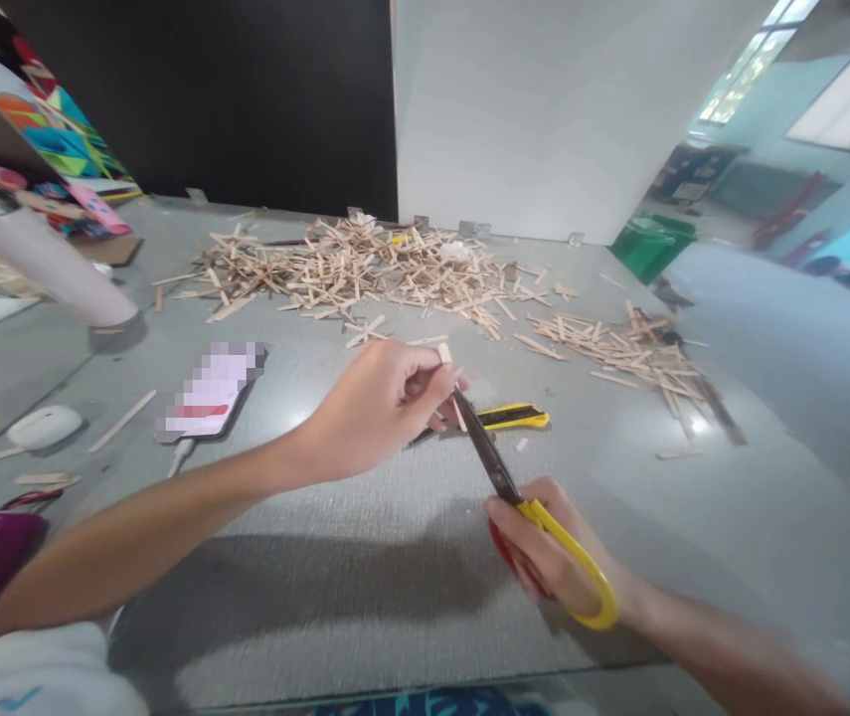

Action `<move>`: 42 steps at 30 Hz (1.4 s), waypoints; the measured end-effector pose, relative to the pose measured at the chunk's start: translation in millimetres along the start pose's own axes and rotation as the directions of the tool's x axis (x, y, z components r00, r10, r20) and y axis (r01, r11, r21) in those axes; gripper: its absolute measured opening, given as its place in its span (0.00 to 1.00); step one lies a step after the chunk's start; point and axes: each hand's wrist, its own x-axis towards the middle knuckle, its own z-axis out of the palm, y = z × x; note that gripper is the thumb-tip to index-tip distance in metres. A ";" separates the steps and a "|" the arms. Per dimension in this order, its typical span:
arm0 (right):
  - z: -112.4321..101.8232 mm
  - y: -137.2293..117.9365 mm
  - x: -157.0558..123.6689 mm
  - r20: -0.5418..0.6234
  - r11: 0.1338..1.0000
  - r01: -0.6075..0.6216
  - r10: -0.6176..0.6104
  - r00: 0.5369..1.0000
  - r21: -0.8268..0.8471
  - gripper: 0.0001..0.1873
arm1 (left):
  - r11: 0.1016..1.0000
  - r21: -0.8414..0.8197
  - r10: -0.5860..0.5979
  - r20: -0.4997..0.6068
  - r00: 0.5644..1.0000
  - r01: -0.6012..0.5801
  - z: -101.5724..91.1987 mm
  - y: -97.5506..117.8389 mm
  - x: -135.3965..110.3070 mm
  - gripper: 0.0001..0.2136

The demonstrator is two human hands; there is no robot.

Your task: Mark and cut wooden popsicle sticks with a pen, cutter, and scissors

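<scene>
Between the thumb and fingers of my left hand [372,408] is a small flat wooden stick [445,353], its pale end poking up above the fingertips. My right hand [559,547] is wrapped round the handles of a pair of scissors [495,462], one handle yellow and one red. The dark blades point up and left and reach the stick at my left fingertips. Whether the blades are fully closed I cannot make out. Behind the blades a yellow and black utility knife [514,416] lies on the grey table [335,597], partly hidden by my left hand.
A big heap of wooden sticks [350,268] spreads along the back, with a smaller pile [618,348] to the right. On the left are a phone [216,388] with a cable, a white mouse-like object [46,426] and a leaning pale bottle [44,254]. A black and white partition [506,119] stands behind.
</scene>
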 end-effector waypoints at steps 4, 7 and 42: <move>-2.5 0.5 -2.5 0.052 0.998 0.055 -0.055 0.997 0.010 0.46 | 0.998 -0.037 0.043 -0.046 0.998 -0.044 6.9 -4.7 -1.1 0.16; -3.0 3.2 -2.9 0.097 0.996 0.064 -0.070 0.993 0.058 0.48 | 0.999 -0.011 0.052 -0.002 0.999 -0.052 3.7 -7.2 -0.1 0.16; -12.5 6.4 8.3 0.160 0.969 0.050 -0.091 0.983 0.243 0.39 | 0.987 -0.155 -0.027 0.129 0.991 0.047 -14.0 -8.4 17.2 0.17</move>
